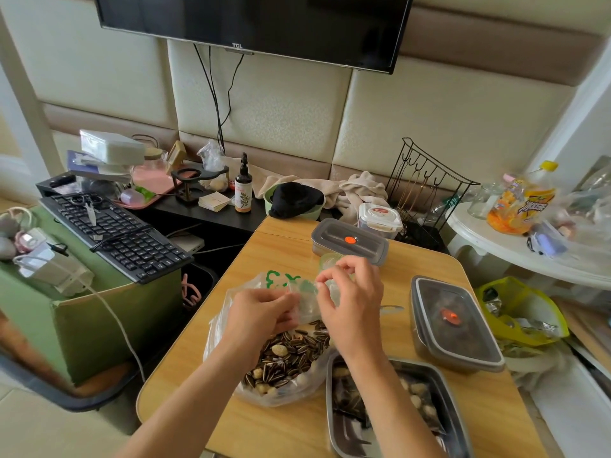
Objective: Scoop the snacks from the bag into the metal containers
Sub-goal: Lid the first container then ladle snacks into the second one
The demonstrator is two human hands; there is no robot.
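A light wooden table with rounded corners (439, 269) is carrying everything for the job. A large clear plastic bag with green print (218, 328) is lying open at its middle, holding striped sunflower seeds mixed with pale round nuts (291, 355). Just beside the bag, at the near edge, an open rectangular metal container (454, 414) is already holding some of the same snacks. A second rectangular metal container with a dark lid and orange valve (459, 328) is sitting to the right. A third lidded metal container (350, 241) is standing at the far side. Above the bag, the left hand (261, 312) is pinching the bag's crumpled upper edge with curled fingers, and the right hand (350, 302) is pinching the same plastic flap between thumb and fingertips. A thin metal utensil end (391, 308) is poking out beyond the right hand.
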